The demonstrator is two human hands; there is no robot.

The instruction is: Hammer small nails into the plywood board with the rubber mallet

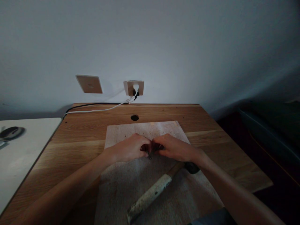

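My left hand (131, 148) and my right hand (172, 147) meet fingertip to fingertip over a pale board (145, 128) that lies on the wooden desk (82, 137). Both hands are closed in a pinch around a small dark metal piece (149, 154), perhaps a nail, whose tip touches the board. A hammer (152, 192) with a pale worn handle lies on the board under my right wrist, its dark head (192, 168) partly hidden by the forearm. A row of tiny holes or dots runs across the board behind the hands.
A cable hole (134, 117) sits in the desk behind the board. White and black cables (98, 109) run from a wall socket (134, 87). A second wall plate (89, 83) is to its left. A white table (21, 150) with a dark object (10, 132) adjoins on the left.
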